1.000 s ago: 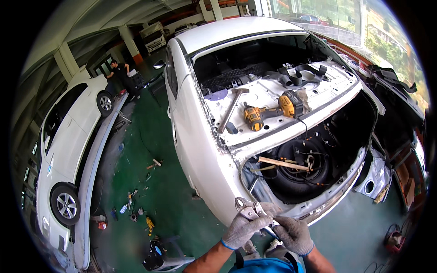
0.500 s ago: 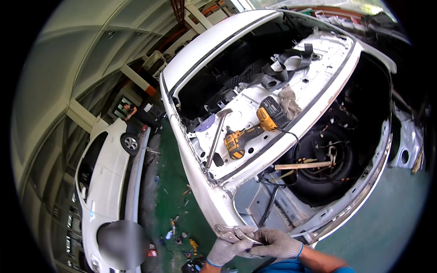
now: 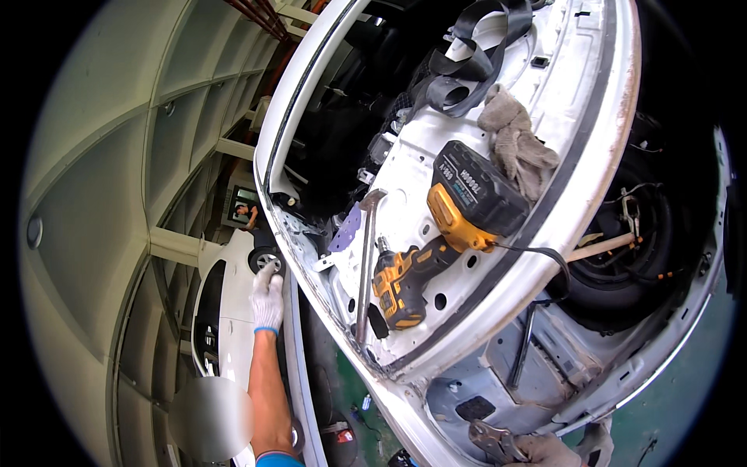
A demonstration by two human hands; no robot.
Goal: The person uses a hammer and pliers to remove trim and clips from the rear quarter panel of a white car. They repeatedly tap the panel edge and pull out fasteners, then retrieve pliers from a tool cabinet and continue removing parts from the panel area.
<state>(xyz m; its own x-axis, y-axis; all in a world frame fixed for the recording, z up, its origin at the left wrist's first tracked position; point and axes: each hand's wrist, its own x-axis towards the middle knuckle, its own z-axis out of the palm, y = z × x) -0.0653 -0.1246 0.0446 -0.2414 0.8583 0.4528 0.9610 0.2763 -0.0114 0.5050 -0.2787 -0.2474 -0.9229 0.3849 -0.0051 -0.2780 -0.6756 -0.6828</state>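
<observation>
My left hand (image 3: 268,303), in a pale work glove with a blue cuff, reaches forward just left of the white car body's (image 3: 268,132) rear pillar. It holds nothing, and its fingers are apart. At the lower edge my gloved right hand (image 3: 548,451) grips metal locking pliers (image 3: 495,442), partly cut off by the frame, over the car's rear corner. On the white rear shelf lie a yellow and black cordless drill (image 3: 401,288) with a large battery (image 3: 475,191), and a long hammer (image 3: 367,268). Beside the battery rests a crumpled grey glove (image 3: 517,144).
Black seat-belt webbing (image 3: 467,66) lies coiled farther up the shelf. The open trunk holds a tyre (image 3: 654,257), a wooden stick (image 3: 601,247) and loose wires. Another white car (image 3: 233,311) stands at left, with a person (image 3: 247,212) beyond it. Litter lies on the green floor.
My left hand has let go of the pliers and moved up and forward along the car's left side. The pliers stay in my right hand, shifted right. The view has moved closer to the shelf.
</observation>
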